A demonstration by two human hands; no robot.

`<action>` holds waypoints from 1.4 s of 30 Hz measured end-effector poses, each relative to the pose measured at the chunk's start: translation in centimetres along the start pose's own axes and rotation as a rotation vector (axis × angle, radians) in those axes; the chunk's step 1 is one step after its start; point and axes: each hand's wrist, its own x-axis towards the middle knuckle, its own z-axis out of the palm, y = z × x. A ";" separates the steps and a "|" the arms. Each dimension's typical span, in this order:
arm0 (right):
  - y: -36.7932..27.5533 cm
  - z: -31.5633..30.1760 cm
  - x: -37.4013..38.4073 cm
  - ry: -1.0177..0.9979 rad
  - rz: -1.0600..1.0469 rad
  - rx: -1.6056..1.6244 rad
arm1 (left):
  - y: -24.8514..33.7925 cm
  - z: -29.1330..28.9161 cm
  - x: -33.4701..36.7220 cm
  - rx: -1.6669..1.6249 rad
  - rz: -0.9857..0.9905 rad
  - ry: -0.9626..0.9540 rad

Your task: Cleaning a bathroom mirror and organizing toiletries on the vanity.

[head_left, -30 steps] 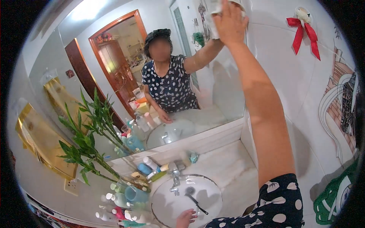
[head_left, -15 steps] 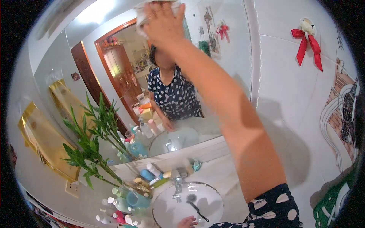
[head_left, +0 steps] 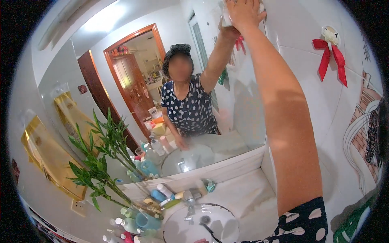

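Observation:
High up at the mirror's top right corner, my right hand [head_left: 244,16] presses a folded white cloth [head_left: 227,16] against the glass. Its fingers are spread over the cloth. The wall mirror [head_left: 243,117] reflects my raised arm, the cloth and my polka-dot top. Only the fingertips of my left hand [head_left: 201,241] show at the lower edge, by the front rim of the white sink [head_left: 174,227]. In the mirror that hand rests low with its fingers stretched. A slim black thing with a long handle [head_left: 209,231] lies in the sink.
A chrome faucet [head_left: 190,207] stands behind the basin. Several bottles and a light-blue jug [head_left: 146,221] crowd the counter's left side, with a green leafy plant [head_left: 97,172] above them. A red bow [head_left: 325,60] hangs on the right wall; a golden bag [head_left: 50,150] hangs on the left.
My right hand has slid the cloth rightward across the upper mirror to its right corner. My left hand has dropped lower, almost out of the picture.

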 end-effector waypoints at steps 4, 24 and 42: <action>-6.3 -0.9 0.4 -0.078 0.141 0.084 | -0.4 0.1 0.2 -0.053 -0.008 -0.004; -1.8 -1.3 7.5 -0.182 -0.108 0.083 | -1.1 -1.0 1.6 0.014 -0.040 0.076; -8.1 -7.1 -17.0 -0.598 -0.276 1.124 | 2.4 1.2 -2.0 0.013 0.109 -0.062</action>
